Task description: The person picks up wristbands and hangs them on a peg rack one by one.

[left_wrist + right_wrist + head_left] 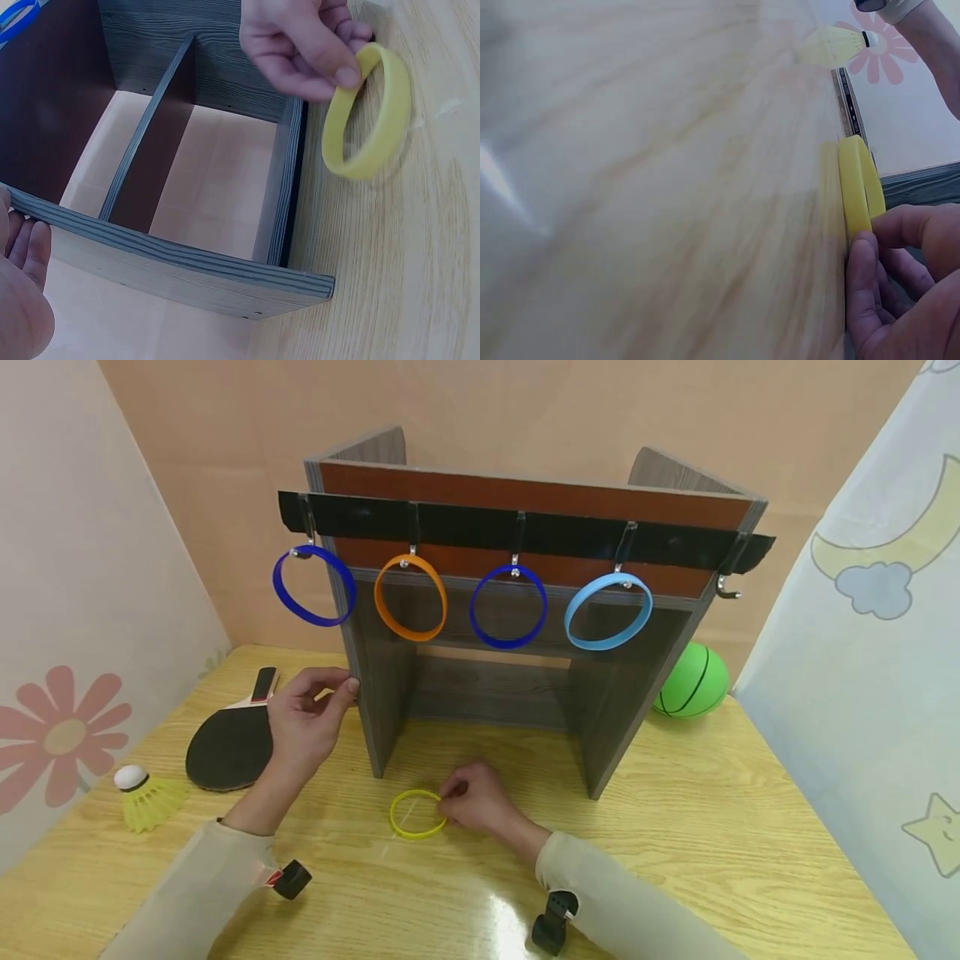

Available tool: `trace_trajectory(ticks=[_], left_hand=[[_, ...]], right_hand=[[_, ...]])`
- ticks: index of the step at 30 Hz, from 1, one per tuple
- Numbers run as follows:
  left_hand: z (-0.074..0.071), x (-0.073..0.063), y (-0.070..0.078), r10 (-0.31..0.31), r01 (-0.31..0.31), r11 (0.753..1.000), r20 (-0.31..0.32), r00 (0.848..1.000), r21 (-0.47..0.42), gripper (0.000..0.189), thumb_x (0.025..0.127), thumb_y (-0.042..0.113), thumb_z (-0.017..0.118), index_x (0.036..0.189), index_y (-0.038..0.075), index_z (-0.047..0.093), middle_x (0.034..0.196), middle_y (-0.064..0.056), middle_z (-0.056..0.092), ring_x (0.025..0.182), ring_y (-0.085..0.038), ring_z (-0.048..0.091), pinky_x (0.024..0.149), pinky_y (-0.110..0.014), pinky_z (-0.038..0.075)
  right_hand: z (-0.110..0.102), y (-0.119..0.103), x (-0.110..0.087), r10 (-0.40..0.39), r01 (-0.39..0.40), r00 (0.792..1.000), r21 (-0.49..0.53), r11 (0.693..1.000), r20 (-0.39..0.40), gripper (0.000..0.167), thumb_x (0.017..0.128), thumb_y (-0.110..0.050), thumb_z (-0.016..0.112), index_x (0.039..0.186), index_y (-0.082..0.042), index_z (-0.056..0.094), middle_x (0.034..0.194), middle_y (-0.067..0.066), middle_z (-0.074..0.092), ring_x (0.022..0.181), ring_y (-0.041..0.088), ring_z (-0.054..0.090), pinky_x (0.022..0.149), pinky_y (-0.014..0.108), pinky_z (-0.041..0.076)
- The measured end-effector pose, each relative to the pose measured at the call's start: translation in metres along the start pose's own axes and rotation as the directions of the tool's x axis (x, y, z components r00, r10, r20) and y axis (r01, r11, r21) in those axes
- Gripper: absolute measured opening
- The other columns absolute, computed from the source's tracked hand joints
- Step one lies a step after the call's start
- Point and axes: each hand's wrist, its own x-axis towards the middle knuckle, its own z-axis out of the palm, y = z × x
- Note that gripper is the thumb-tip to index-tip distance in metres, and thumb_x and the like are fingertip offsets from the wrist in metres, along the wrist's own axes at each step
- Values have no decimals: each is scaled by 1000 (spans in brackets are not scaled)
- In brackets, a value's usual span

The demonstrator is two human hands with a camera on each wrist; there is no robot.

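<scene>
My right hand (480, 797) pinches a yellow silicone wristband (392, 820) between thumb and fingers, low over the table in front of a grey wooden stand (487, 689). In the left wrist view the wristband (397, 105) hangs from the fingertips. My left hand (311, 714) grips the front edge of the stand's left side panel, its fingers against the outer face. On the stand's hooks hang a dark blue wristband (341, 568), an orange wristband (444, 602), a second dark blue wristband (508, 644) and a light blue wristband (600, 645). The rightmost hook (726, 589) holds nothing.
A black table tennis paddle (228, 747) and a yellow shuttlecock (150, 797) lie on the wooden table (712, 843) at the left. A green ball (693, 681) sits behind the stand's right side. A black strip (465, 522) runs across the stand's top, carrying the hooks.
</scene>
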Motion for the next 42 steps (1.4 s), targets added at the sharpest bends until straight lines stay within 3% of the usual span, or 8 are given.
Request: trace_trajectory(ticks=[5, 16, 24, 28, 33, 36, 42], left_hand=[[4, 3, 8, 25, -25, 999, 7, 1000, -25, 11, 78, -27, 55, 88, -25, 54, 84, -8, 67, 70, -11, 64, 63, -18, 55], [-4, 0, -7, 11, -11, 1000, -2, 1000, 9, 8, 82, -17, 62, 90, -19, 59, 87, -9, 67, 71, -14, 64, 63, -23, 56], [-1, 0, 0, 11, -11, 999, -2, 1000, -36, 10, 79, -25, 56, 89, -23, 56, 86, -8, 66, 71, -12, 64, 64, -20, 55], [-2, -1, -3, 7, -7, 1000, -3, 1000, 0, 9, 81, -23, 58, 90, -21, 57, 87, -5, 66, 71, -12, 64, 64, -21, 56], [-3, -2, -6, -1, 1, 1000, -2, 1000, 22, 10, 81, -21, 60, 91, -19, 58, 88, -5, 66, 72, -12, 64, 64, -22, 56], [-4, -2, -8, -7, 7, 1000, -4, 1000, 10, 10, 81, -22, 60, 91, -19, 58, 88, -6, 66, 73, -13, 64, 64, -22, 56], [-4, -2, -10, -5, 5, 1000, -3, 1000, 10, 11, 80, -23, 59, 91, -20, 58, 88, -5, 67, 73, -13, 65, 64, -22, 56]], right_hand=[[-11, 2, -11, 64, -65, 997, 36, 997, 35, 7, 73, 5, 68, 78, 1, 65, 65, 4, 61, 54, 19, 62, 47, 28, 53], [-42, 6, -47, 100, -114, 987, 113, 987, 126, 11, 70, 8, 67, 74, 0, 61, 65, 8, 61, 54, 22, 63, 51, 33, 57], [-66, 14, -71, 105, -163, 970, 269, 949, 220, 10, 77, 5, 71, 79, 7, 61, 75, 13, 62, 66, 29, 67, 61, 36, 58], [-80, 12, -81, 88, -164, 967, 322, 933, 237, 11, 79, 5, 70, 81, 10, 59, 81, 16, 62, 71, 33, 67, 66, 41, 58], [-101, 2, -89, 39, -103, 985, 390, 915, 170, 11, 79, 5, 69, 82, 10, 60, 84, 18, 63, 73, 31, 68, 70, 46, 57], [-114, -5, -93, -44, -11, 992, 437, 900, 114, 6, 80, 7, 68, 82, 3, 64, 84, 14, 65, 73, 28, 69, 69, 45, 57], [-138, -18, -99, -222, 183, 975, 512, 839, 14, 24, 81, 16, 61, 85, -7, 68, 87, 6, 65, 73, 22, 69, 68, 39, 58]])
